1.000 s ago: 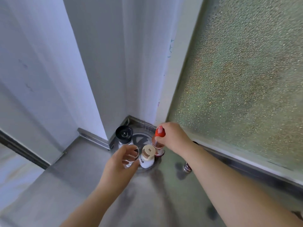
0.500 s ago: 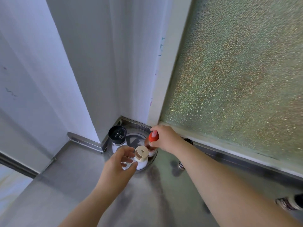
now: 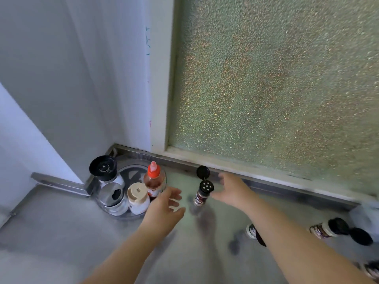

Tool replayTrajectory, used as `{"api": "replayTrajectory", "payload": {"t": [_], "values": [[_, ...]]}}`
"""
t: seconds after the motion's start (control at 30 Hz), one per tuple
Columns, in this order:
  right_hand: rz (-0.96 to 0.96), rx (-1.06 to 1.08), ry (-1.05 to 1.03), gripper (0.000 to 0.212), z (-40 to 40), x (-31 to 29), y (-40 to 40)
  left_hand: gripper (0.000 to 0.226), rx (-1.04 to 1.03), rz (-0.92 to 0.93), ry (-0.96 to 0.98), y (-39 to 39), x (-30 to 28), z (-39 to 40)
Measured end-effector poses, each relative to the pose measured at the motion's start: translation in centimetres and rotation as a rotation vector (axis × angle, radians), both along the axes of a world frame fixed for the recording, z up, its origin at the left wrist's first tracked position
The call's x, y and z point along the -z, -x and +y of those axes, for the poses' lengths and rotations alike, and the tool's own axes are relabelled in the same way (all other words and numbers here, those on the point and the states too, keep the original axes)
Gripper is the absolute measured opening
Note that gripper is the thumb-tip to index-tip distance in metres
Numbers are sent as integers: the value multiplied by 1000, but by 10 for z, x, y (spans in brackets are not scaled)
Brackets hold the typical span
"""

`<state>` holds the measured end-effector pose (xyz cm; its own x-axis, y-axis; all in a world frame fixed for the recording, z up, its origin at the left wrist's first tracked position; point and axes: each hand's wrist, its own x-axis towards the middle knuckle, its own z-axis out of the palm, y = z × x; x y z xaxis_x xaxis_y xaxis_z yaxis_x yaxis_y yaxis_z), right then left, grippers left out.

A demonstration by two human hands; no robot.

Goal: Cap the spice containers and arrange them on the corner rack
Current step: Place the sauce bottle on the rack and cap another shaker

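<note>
A round corner rack (image 3: 131, 173) sits in the counter's corner. On it stand a black-topped grinder (image 3: 103, 168), a steel-lidded glass jar (image 3: 112, 196), a beige-capped white bottle (image 3: 137, 198) and a red-capped sauce bottle (image 3: 153, 179). To the right of the rack stands a small spice shaker (image 3: 203, 192) with its black flip lid (image 3: 203, 172) hinged open. My left hand (image 3: 164, 210) hovers open between rack and shaker. My right hand (image 3: 231, 188) is open just right of the shaker, not touching it.
More spice jars lie on the steel counter at the right: one (image 3: 328, 228) with a loose black cap (image 3: 361, 235) beside it, one (image 3: 251, 231) partly behind my right forearm, another (image 3: 372, 268) at the edge. A frosted window (image 3: 276, 89) and metal ledge back the counter.
Both hands have left the rack: the right hand let go of the red-capped bottle and moved right toward the open shaker; the left hand drew off the steel-lidded jar. The view shifted right.
</note>
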<state>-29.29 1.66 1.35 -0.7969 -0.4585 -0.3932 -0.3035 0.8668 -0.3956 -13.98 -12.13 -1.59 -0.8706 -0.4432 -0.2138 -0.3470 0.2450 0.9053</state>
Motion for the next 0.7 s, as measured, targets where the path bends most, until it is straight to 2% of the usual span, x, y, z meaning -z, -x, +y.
{"api": "replayTrajectory", "payload": {"t": [0.07,0.2,0.3,0.37,0.43,0.53,0.6,0.7], "values": [[-47,-4,53,74,3,22,-2,47,47,-44,-21,23,17,9],[-112,54,227,48,5,50,-5,62,83,-92,0,68,41,24],[-182,76,299,44,10,55,-5,45,70,-101,-20,80,41,36],[-208,78,342,45,17,51,-4,34,32,-1,-115,78,37,41],[-242,50,378,43,23,31,-1,34,29,92,-220,70,21,41],[-316,-70,466,63,32,-17,5,38,132,173,-235,61,-12,36],[-371,-134,562,75,33,-50,4,37,187,203,-323,54,-40,35],[-350,-195,690,75,33,-89,-8,37,254,266,-435,44,-75,35]]}}
